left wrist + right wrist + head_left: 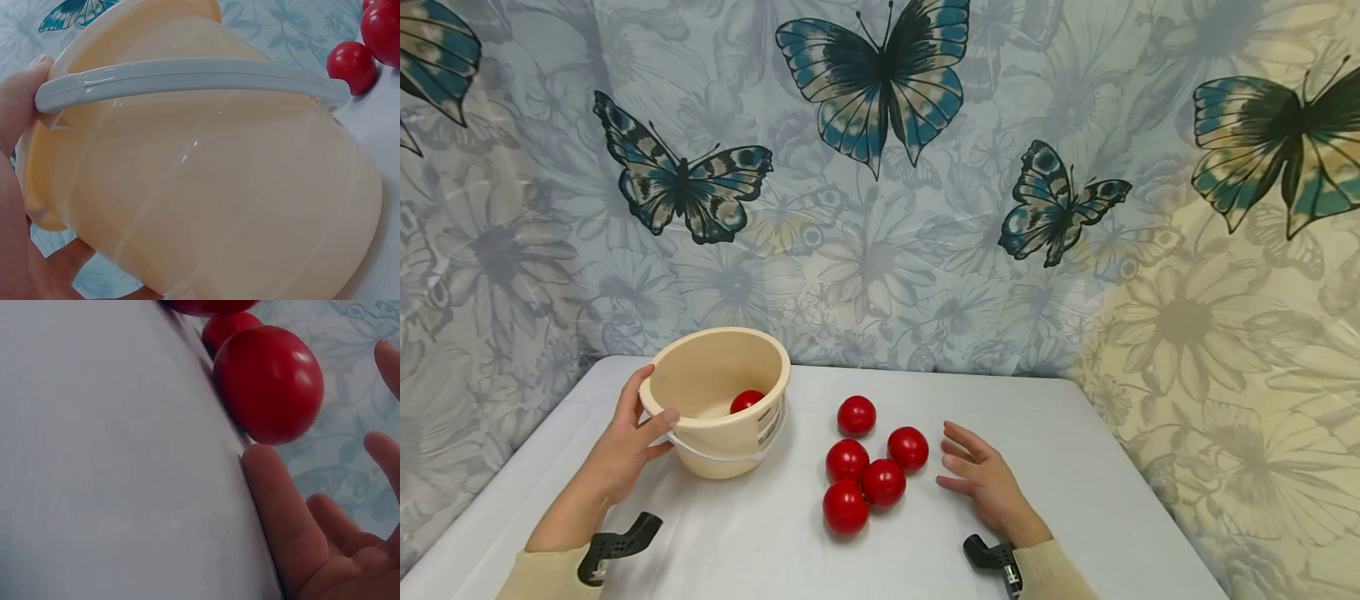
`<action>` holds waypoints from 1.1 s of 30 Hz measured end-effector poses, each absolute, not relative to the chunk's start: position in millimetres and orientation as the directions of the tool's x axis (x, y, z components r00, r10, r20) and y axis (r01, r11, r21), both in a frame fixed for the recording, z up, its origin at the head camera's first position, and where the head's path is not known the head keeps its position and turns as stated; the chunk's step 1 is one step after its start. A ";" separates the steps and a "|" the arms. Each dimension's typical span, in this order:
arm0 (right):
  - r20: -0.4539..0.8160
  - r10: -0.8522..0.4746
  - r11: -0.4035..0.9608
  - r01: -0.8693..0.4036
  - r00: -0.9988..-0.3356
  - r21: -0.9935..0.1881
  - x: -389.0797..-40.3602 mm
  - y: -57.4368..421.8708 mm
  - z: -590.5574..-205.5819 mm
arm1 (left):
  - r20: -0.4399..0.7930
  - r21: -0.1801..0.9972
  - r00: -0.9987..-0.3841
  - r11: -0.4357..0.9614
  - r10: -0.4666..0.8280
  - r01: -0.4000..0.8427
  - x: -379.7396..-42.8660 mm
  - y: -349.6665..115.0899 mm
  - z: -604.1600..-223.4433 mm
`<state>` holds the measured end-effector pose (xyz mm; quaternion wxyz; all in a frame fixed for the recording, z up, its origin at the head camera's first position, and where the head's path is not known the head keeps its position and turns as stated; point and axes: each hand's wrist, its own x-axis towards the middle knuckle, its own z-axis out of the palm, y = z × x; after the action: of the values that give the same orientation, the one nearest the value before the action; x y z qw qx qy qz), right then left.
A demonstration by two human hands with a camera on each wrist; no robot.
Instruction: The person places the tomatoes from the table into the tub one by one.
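My left hand (pixel 622 446) grips the rim of a cream plastic bucket (pixel 718 462), thumb at the near side and fingers around its left. The bucket leans a little, and one red ball (pixel 747 401) lies inside it. Its pale handle (pixel 187 76) hangs down across the outer wall. Several glossy red balls sit in a loose group on the table, the nearest being a ball (pixel 846 507) at the front. Just right of the group, my right hand (pixel 988 483) holds nothing, its fingers spread toward a ball (pixel 907 449). In the right wrist view a ball (pixel 269 384) sits just beyond a fingertip.
A white-covered table (pixel 1000 408) carries everything. Behind it hangs a cloth backdrop (pixel 880 267) with butterflies and flowers, reaching the table's back edge. Dark camera mounts (pixel 619 546) are strapped at both wrists over cream sleeves.
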<state>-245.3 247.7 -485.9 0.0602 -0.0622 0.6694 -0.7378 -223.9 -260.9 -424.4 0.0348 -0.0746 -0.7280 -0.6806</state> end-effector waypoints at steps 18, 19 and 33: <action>0.017 -0.225 -0.027 -0.012 -0.974 -1.000 -257.3 217.6 -486.1 | 0.162 0.985 -0.985 0.050 0.063 0.165 -224.6 -261.7 -425.8; 0.017 -0.225 -0.019 -0.013 -0.974 -1.000 -257.9 216.3 -486.0 | 0.160 0.985 -0.985 0.049 0.062 0.164 -224.7 -261.4 -425.7; 0.020 -0.221 0.092 -0.042 -0.975 -0.995 -266.2 207.6 -492.7 | 0.156 0.986 -0.986 0.043 0.057 0.159 -224.9 -261.2 -426.4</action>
<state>-266.2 207.6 -492.7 0.0673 -0.0894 0.7359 -0.6678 -224.9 -261.2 -426.4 0.0369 -0.0748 -0.7212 -0.6877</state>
